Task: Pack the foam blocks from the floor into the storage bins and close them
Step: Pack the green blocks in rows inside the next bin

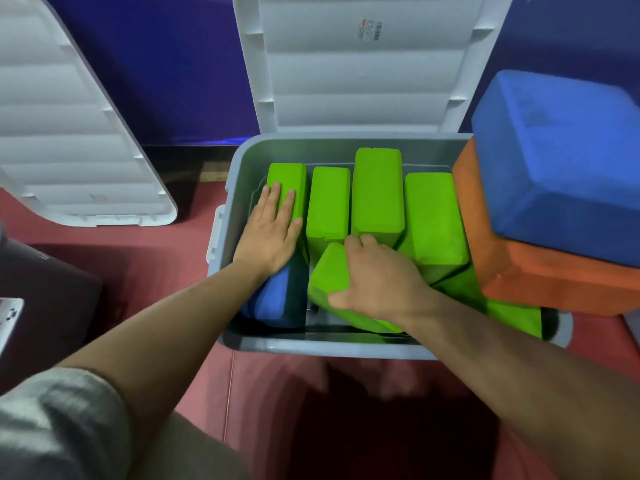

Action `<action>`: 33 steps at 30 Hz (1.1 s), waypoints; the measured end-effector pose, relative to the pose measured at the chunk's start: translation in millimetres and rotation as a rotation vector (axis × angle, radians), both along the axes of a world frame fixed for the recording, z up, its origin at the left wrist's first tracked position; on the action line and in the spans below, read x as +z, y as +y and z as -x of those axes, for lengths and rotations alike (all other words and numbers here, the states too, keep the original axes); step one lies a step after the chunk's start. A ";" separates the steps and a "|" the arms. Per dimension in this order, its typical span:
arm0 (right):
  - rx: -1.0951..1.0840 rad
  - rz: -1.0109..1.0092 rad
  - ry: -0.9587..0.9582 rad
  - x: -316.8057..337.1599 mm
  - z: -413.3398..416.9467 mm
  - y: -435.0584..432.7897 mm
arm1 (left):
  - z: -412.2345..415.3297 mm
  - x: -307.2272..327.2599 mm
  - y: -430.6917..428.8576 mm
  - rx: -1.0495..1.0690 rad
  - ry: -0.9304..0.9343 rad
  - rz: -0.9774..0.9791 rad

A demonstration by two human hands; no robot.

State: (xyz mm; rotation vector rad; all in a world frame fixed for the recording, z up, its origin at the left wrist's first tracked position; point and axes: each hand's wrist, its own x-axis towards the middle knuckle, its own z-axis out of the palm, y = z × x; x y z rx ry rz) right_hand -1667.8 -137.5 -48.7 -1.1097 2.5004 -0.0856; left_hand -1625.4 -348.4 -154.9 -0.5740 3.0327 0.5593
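We see bright light on the green blocks (377,192). A dark, fuzzy shadow lies on the red floor (346,420) near us. The edges bend, and the sleeve (52,427) looks blurry.

- We find one printed sticker (370,29), set on the ribbed inner face of the open white lid (363,74) that stands upright behind the grey bin (311,346).
- On that sticker we make out a barcode along its right side, a small red mark near its top and several rows of fine dark print. All of it is too small and blurred for us to read any letter or number.
- At the left edge we see a pale flat object (8,317) with a few dark marks on it. We cannot tell whether these are letters or symbols.
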 end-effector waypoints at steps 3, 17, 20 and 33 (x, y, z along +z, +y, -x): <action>-0.043 0.058 -0.002 16.9 1.0 -3.2 | 0.0 3.3 -2.6 0.014 0.004 -0.097; -0.305 0.243 0.130 44.4 -2.6 -23.0 | 7.8 8.0 -18.9 0.009 -0.027 -0.385; -0.305 0.201 0.096 41.3 -9.9 -31.0 | 6.7 8.5 -19.3 -0.002 -0.020 -0.375; -0.564 0.303 -0.144 8.5 -26.0 -35.4 | 5.2 7.7 -18.7 -0.009 -0.002 -0.375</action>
